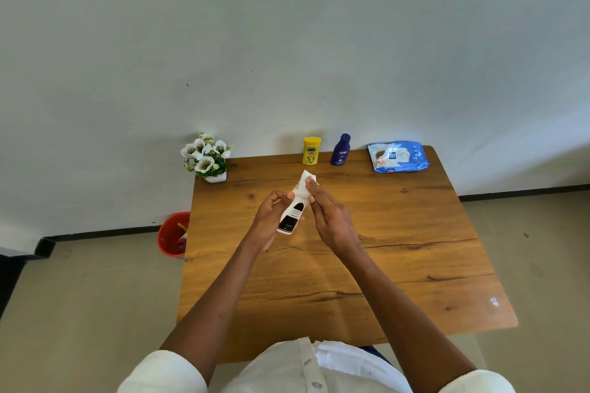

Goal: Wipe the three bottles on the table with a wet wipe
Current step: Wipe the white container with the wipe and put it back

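My left hand (271, 217) grips a white bottle with a black label (291, 217), held tilted above the middle of the wooden table (399, 249). My right hand (329, 217) presses a white wet wipe (306, 180) around the bottle's upper end. A yellow bottle (311, 150) and a dark blue bottle (340, 150) stand upright side by side at the table's far edge, beyond my hands.
A blue pack of wet wipes (397, 157) lies at the far right corner. A small white pot of flowers (207, 158) stands at the far left corner. A red bin (174, 234) sits on the floor left of the table. The wall is close behind.
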`<move>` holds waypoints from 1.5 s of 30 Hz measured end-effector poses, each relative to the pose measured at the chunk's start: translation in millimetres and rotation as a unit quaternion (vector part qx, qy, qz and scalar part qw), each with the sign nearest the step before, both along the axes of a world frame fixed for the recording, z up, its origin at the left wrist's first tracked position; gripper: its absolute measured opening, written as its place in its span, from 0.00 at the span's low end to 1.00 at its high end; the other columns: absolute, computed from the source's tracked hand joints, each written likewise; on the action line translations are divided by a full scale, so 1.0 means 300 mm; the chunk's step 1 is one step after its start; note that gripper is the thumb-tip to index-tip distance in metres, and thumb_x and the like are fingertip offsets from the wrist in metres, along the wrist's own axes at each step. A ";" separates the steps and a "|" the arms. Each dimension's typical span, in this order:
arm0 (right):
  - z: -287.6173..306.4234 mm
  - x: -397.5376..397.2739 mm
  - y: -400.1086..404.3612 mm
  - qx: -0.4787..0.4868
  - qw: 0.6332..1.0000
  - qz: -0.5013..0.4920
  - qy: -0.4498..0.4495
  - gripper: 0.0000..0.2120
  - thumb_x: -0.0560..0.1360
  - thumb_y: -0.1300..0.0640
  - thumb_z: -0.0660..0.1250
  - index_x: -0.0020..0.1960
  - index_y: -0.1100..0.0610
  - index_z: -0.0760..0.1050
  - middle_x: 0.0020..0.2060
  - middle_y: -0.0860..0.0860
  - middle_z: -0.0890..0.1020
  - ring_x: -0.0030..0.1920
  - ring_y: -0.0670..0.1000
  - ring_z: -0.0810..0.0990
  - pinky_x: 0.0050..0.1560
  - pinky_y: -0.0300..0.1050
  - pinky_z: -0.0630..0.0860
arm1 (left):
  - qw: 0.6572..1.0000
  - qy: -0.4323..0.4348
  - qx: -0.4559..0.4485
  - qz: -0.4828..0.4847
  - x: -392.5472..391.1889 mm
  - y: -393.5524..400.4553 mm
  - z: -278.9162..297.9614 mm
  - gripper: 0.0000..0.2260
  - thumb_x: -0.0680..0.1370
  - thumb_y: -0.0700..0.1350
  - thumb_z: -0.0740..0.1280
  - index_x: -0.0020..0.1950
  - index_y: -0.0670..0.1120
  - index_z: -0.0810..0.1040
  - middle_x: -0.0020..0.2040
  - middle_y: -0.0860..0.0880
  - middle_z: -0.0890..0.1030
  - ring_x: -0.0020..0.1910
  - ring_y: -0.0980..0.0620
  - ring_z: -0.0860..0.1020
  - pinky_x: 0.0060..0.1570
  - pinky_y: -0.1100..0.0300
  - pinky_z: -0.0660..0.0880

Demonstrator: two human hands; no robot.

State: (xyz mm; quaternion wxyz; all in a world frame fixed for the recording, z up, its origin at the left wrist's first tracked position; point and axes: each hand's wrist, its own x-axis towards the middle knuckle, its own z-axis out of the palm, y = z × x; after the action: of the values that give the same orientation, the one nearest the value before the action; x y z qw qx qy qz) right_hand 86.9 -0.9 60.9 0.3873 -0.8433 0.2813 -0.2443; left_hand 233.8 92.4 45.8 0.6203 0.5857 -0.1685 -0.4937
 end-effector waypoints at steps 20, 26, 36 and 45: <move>-0.012 0.025 0.043 -0.061 0.997 0.000 0.046 0.23 0.85 0.59 0.58 0.79 0.56 0.62 0.78 0.52 0.64 0.80 0.52 0.57 0.78 0.50 0.62 | 0.988 0.138 -0.048 0.046 -0.049 -0.014 -0.013 0.19 0.78 0.55 0.69 0.62 0.44 0.76 0.55 0.39 0.82 0.47 0.47 0.84 0.43 0.53 0.82; -0.041 0.005 0.069 -0.175 0.977 0.088 0.082 0.23 0.83 0.62 0.61 0.77 0.61 0.65 0.77 0.56 0.65 0.80 0.57 0.56 0.80 0.55 0.55 | 0.974 0.205 -0.069 0.064 -0.032 -0.015 -0.016 0.24 0.83 0.54 0.61 0.74 0.40 0.71 0.68 0.35 0.76 0.66 0.39 0.76 0.61 0.47 0.77; 0.008 0.035 0.026 0.174 0.984 0.022 0.025 0.25 0.86 0.51 0.54 0.82 0.49 0.54 0.77 0.40 0.58 0.72 0.36 0.65 0.66 0.35 0.69 | 0.980 0.177 -0.073 0.054 -0.030 -0.014 -0.032 0.17 0.83 0.45 0.64 0.68 0.37 0.73 0.60 0.38 0.81 0.58 0.42 0.81 0.55 0.49 0.81; -0.028 0.026 0.028 0.413 0.903 -0.023 -0.114 0.16 0.85 0.61 0.57 0.70 0.56 0.74 0.62 0.56 0.82 0.64 0.57 0.79 0.67 0.60 0.75 | 0.984 0.118 -0.040 0.125 -0.021 -0.036 -0.012 0.04 0.80 0.40 0.67 0.52 0.42 0.81 0.43 0.46 0.86 0.41 0.51 0.84 0.36 0.58 0.81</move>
State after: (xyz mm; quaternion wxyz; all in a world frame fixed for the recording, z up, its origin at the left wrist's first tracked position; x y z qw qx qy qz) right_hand 94.8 7.4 52.6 0.7245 -0.5675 0.3301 -0.2098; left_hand 227.6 81.7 42.2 0.7151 0.5149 -0.0394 -0.4710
